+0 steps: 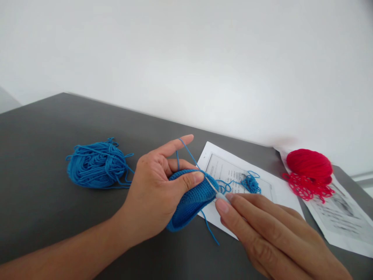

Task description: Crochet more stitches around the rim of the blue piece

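My left hand (157, 186) pinches a blue crocheted piece (195, 200) between thumb and fingers, near its upper edge. The piece is cupped, with its hollow side facing down toward me. Blue working yarn (188, 151) runs over my raised left index finger down to that edge. In my right hand (268, 229) is a crochet hook (211, 184) with a pale grip, held between thumb and index finger. Its metal shaft meets the edge beside my left thumb; the tip is too small to make out. A loose blue yarn tail (210, 228) hangs below the piece.
A blue yarn skein (97, 165) lies on the dark table (43, 217) at left. Behind my hands, a printed sheet (210, 151) bears a small blue yarn tangle (251, 182). At right, red yarn (309, 166) rests on another printed sheet (349, 237). A white wall (186, 58) stands behind.
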The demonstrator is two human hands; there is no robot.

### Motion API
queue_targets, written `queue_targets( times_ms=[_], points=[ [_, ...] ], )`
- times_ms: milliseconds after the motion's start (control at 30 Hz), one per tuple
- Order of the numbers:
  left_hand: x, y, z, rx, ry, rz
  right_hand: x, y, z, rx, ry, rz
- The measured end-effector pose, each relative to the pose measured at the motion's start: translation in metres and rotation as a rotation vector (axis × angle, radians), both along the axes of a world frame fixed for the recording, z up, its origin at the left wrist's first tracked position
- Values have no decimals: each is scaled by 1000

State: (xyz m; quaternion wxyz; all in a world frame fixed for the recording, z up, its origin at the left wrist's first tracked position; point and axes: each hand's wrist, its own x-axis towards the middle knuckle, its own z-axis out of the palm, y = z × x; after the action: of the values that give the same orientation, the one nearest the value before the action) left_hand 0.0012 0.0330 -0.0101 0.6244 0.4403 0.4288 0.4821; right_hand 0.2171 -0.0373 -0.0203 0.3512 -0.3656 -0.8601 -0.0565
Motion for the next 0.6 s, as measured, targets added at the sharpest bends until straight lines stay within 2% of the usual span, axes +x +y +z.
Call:
queue_targets(
  times_ms=[100, 233, 600],
  points=[
    [1, 1, 0, 35, 60, 4, 4, 7, 6, 46, -190, 105],
    [1, 1, -1, 55, 107, -19, 4, 10, 10, 129, -291, 117],
    [-1, 0, -3, 186, 358, -58, -4, 11, 9, 181, -248, 117]
  ],
)
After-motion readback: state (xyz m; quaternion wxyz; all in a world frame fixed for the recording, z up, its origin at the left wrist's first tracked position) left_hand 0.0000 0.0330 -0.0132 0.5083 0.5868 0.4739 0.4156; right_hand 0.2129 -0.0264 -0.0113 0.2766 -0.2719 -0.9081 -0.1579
